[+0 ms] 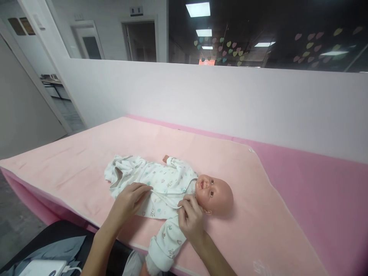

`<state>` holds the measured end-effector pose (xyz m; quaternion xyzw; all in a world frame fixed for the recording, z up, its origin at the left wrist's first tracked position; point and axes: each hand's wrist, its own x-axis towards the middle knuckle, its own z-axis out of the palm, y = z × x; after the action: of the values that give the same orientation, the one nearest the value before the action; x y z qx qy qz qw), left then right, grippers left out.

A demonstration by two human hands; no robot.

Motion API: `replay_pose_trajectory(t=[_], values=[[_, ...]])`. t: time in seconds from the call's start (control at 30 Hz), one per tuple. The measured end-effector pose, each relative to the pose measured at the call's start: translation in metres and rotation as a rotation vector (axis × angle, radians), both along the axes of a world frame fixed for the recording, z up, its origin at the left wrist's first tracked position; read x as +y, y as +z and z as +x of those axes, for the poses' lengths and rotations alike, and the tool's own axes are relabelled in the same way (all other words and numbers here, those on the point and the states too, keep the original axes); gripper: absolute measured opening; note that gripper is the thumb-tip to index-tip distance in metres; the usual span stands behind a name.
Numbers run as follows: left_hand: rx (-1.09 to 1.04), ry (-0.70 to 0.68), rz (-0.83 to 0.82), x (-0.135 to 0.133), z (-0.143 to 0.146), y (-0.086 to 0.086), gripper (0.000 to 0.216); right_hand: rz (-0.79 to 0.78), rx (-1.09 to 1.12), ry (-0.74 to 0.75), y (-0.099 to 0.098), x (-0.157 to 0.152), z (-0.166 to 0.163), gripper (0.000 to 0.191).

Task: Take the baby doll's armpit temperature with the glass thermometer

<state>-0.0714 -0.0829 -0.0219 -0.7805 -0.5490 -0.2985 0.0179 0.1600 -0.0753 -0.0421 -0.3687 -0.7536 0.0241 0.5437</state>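
Observation:
A baby doll [218, 195] lies on its back with its head to the right. It wears a white baby outfit [149, 172] printed with small figures, and round fasteners show along one front edge. My left hand [132, 197] is closed, its fingertips pinching the outfit's front edge near the waist. Near the doll's neck, my right hand [191, 216] pinches the same edge. Between both hands that edge is drawn fairly straight. One sleeve [166, 243] reaches toward me, and the doll's far hand [165, 158] pokes out of the other cuff.
A pale pink blanket [92, 149] covers the table over a darker pink cloth [330, 191]. Behind it rises a white partition [230, 99] with dark glass above. At lower left, a white device [43, 267] with a cable rests on my lap.

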Motion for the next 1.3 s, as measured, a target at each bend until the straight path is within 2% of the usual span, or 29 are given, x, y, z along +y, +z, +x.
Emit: replay_pose_trajectory(t=[0.33,0.57,1.03,1.3], values=[[-0.084,0.014,-0.116,-0.004,0.009,0.011,0.022,0.014,-0.008,0.007,0.001,0.001,0.000,0.023],[-0.136,0.027,-0.141,-0.003,0.009,0.009,0.023,0.013,-0.022,0.000,0.001,0.002,0.000,0.023],[-0.107,0.014,-0.037,0.003,0.007,-0.002,0.017,-0.001,-0.039,-0.001,-0.001,0.002,0.001,0.022],[-0.044,0.065,0.147,0.006,0.005,-0.017,0.027,-0.004,-0.039,0.000,-0.003,0.003,0.001,0.022]])
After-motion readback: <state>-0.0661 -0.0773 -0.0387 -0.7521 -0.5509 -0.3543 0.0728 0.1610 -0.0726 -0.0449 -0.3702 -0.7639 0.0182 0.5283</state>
